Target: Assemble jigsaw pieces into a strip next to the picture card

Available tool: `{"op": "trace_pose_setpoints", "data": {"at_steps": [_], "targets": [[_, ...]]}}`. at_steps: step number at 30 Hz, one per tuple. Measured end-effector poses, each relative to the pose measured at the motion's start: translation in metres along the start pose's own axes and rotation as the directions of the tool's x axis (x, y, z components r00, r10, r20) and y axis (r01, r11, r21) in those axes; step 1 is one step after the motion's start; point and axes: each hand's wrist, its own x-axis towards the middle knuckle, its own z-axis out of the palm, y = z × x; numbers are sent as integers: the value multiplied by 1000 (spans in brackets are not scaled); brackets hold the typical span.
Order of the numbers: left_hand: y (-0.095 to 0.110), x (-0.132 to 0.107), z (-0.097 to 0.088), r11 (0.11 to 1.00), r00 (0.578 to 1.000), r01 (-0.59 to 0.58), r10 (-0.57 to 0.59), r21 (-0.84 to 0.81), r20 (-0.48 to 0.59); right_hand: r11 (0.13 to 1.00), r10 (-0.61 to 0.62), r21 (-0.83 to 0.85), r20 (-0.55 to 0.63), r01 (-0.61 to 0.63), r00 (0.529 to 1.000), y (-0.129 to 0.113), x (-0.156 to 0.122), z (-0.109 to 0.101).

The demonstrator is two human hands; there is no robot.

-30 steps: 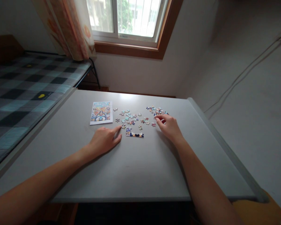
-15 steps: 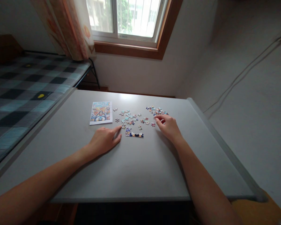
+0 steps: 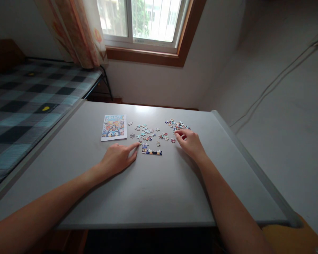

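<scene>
My left hand [image 3: 118, 157] rests low over the table with the index finger stretched out. Its fingertip touches a small jigsaw piece [image 3: 140, 143], and the thumb is apart below. Just right of that finger lies a joined L-shaped strip of puzzle pieces [image 3: 154, 152], dark blue and yellow. My right hand [image 3: 189, 142] has thumb and index finger pinched at a small puzzle piece [image 3: 174, 133], largely hidden by the fingertips. Behind it is a heap of puzzle pieces [image 3: 178, 125]. Several loose light-blue pieces [image 3: 143, 134] are spread between the hands.
A colourful printed picture sheet [image 3: 114, 127] lies left of the pieces on the white table [image 3: 148, 197]. Beyond the table's left edge is a bed with a checked cover [image 3: 42, 91]. A window [image 3: 153, 21] is behind, and a wall with a cord [image 3: 265, 93] is at right.
My left index finger has shifted slightly right, onto the small piece beside the joined strip. My right hand has stayed almost still at the heap.
</scene>
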Motion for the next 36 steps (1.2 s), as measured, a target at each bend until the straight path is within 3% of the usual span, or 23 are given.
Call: {"op": "trace_pose_setpoints", "data": {"at_steps": [36], "targets": [[-1, 1, -1, 997, 999, -2, 5, -79, 37, 1000, 1, 6, 31, -1, 1000, -1, -1, 0]]}}
